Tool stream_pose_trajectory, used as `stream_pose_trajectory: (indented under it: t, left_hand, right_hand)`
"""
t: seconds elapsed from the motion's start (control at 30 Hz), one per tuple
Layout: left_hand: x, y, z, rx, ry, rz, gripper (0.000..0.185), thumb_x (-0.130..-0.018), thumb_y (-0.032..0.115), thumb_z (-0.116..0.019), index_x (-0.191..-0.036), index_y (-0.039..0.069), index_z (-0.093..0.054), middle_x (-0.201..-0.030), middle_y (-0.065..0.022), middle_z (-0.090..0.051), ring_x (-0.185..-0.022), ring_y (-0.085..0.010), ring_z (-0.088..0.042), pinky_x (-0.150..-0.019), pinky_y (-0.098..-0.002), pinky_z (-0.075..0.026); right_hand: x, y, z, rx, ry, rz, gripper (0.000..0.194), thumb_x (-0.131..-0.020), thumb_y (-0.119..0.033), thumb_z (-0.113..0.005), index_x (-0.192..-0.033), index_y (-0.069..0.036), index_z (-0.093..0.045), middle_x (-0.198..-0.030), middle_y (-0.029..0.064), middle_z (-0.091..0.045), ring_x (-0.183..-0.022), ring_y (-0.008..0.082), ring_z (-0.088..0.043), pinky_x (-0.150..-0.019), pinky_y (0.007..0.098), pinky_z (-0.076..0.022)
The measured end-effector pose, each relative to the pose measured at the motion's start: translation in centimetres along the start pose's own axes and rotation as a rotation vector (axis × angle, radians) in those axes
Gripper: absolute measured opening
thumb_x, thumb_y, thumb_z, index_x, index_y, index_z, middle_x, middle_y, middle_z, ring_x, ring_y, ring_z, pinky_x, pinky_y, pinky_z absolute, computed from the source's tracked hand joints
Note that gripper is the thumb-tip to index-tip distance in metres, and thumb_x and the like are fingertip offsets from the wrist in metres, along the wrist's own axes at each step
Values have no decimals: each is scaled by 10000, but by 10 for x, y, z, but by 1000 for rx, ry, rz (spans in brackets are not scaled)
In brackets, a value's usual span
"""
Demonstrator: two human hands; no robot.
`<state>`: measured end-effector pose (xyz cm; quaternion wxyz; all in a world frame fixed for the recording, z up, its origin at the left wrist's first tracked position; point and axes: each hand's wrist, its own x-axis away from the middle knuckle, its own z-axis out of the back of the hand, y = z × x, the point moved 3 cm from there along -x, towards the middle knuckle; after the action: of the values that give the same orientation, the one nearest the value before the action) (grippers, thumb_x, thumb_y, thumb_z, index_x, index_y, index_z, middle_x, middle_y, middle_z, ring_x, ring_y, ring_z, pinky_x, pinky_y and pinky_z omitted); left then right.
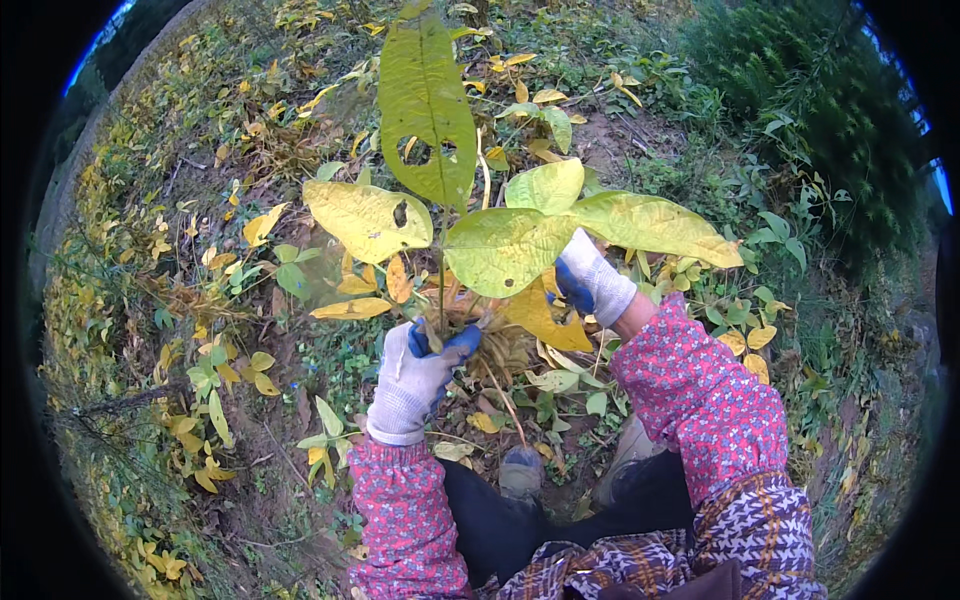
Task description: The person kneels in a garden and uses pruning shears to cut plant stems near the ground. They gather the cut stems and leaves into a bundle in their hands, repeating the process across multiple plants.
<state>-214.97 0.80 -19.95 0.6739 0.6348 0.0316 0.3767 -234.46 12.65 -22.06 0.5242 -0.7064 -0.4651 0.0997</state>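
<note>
My left hand point(424, 367), in a white knit glove with blue-coated fingers, grips a bunch of stems of a bean plant low down. Broad yellow-green leaves point(508, 247) spread above it, a few with holes, and one tall leaf point(424, 97) stands up toward the camera. A bundle of dry tan pods or stalks point(501, 351) sits right beside the left fingers. In a matching glove, my right hand point(592, 281) is behind the leaves on the right. Its fingers look curled, but foliage covers part of them, so what they touch is hidden.
Yellowing bean plants point(217, 367) and low weeds cover the soil slope point(255, 472) around me. A dense green bush point(817, 127) rises at the upper right. My shoes point(520, 474) stand among the stems below my hands. A dark twig point(127, 399) sticks out at the left.
</note>
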Motion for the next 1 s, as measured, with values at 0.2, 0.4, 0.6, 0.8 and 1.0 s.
stream_pose_trajectory:
  t: [0.2,0.4,0.6,0.8,1.0]
  left_hand:
    - [-13,9,3,109,146,-88,262,-839,234,-713,-1039,68,-676,-650,53,-584,-441,-15,-405,-400,-211,-300]
    - [-20,5,-4,53,115,-119,258,-834,250,-721,-1028,83,-685,-638,43,-580,-447,-25,-407,-407,-218,-312]
    - [-16,8,0,46,177,-104,256,-834,213,-713,-1048,74,-686,-661,35,-588,-461,-40,-419,-420,-223,-314]
    - [-20,13,-6,91,159,-89,260,-834,216,-716,-1027,49,-668,-688,32,-574,-535,-46,-452,-495,-233,-347]
    - [-20,13,-7,122,163,-105,264,-832,281,-720,-994,80,-667,-565,60,-500,-418,-33,-380,-381,-225,-291]
  right_hand:
    - [9,-66,41,605,-48,76,318,-866,-179,-666,-1149,-44,-616,-923,32,-691,-711,68,-614,-656,247,-514]
    - [12,1,-18,1316,-372,604,613,-756,-186,-688,-1327,-128,-470,-1138,157,-607,-1057,353,-590,-894,415,-480]
    - [18,-33,-39,1113,-318,487,207,-822,-212,-654,-957,-56,-664,-763,97,-658,-683,239,-635,-647,345,-514]
    - [6,-61,5,584,-82,156,214,-890,-242,-645,-953,-37,-654,-728,-5,-618,-558,62,-548,-466,233,-468]
    - [-16,36,6,464,20,-77,278,-883,-190,-642,-1092,-9,-612,-821,26,-653,-571,88,-573,-454,249,-487]
